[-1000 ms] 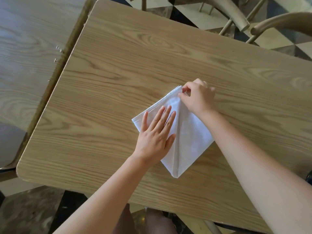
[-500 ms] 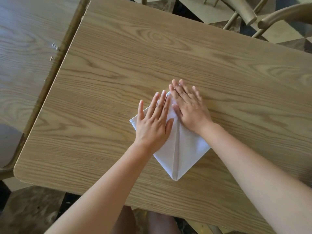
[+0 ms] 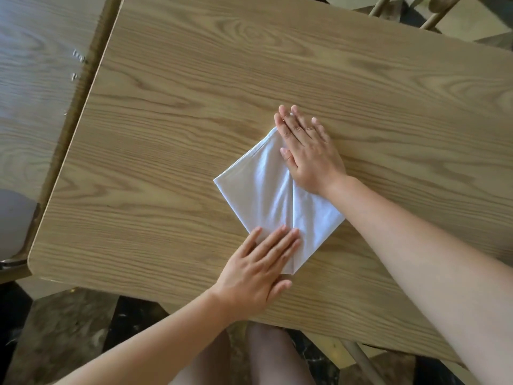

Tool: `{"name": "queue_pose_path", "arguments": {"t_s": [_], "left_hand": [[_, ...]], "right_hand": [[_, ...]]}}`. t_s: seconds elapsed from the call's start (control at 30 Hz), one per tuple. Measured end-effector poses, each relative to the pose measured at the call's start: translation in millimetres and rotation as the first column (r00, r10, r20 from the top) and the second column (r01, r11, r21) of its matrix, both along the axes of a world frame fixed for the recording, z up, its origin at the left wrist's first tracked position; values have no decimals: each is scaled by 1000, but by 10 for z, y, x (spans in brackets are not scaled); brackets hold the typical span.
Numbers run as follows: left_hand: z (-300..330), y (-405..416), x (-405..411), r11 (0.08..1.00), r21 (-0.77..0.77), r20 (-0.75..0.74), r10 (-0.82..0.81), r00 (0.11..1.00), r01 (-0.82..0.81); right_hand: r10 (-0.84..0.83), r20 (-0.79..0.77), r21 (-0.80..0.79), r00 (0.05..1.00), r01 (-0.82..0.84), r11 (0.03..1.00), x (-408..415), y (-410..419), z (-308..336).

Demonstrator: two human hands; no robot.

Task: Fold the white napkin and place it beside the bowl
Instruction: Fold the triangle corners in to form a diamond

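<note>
A: While both hands lie flat, where's the napkin?
B: Mid surface, toward the near edge. Folded into a kite shape, point aimed at the person, centre seam running down to that point.
A: Left hand?
B: Palm down on the near tip, fingers together and stretched out over the lower left flap. Grip released, nothing pinched.
A: Right hand?
B: Palm down on the far corner, fingers spread slightly, tips reaching past the cloth onto bare wood. Thumb lies on the napkin by the seam. Grip released too, just pressing.
A: Cloth flat?
B: Mostly. Soft wrinkles on the left flap between the hands. Left corner sticks out sharp; right corner sits beside the right forearm.
A: Anything else?
B: Second surface butted against the left side, same wood grain. Chair parts at the top right. Person's knees under the near edge, dark floor below.
</note>
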State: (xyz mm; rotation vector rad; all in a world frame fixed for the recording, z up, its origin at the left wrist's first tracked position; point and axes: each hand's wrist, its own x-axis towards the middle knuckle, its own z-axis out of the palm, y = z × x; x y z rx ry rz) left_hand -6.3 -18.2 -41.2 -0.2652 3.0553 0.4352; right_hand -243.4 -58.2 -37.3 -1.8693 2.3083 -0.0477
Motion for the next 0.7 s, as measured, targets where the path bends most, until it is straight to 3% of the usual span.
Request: {"name": "queue_pose_path", "arguments": {"t_s": [0.1,0.23,0.3,0.4,0.7], "left_hand": [[119,13,58,997,64,-8,-52,999,52],[191,-429,-425,940,2,-153,337,929,-341],[138,-677,-674,892,-42,-122,443,888,-451],[4,-855,-743,886,-76,-11,458,889,-457],[7,-863,-205,873,-103,57,484,873,-477]], "right_hand": [[-4,-9,-14,1000,4,1000,3,8,-8],[-12,-16,-31,1000,11,999,8,-4,-23],[-18,-5,-29,1000,18,999,10,1,-24],[-20,-8,-26,1000,20,999,13,6,-22],[-28,22,14,999,27,1000,27,19,3]]}}
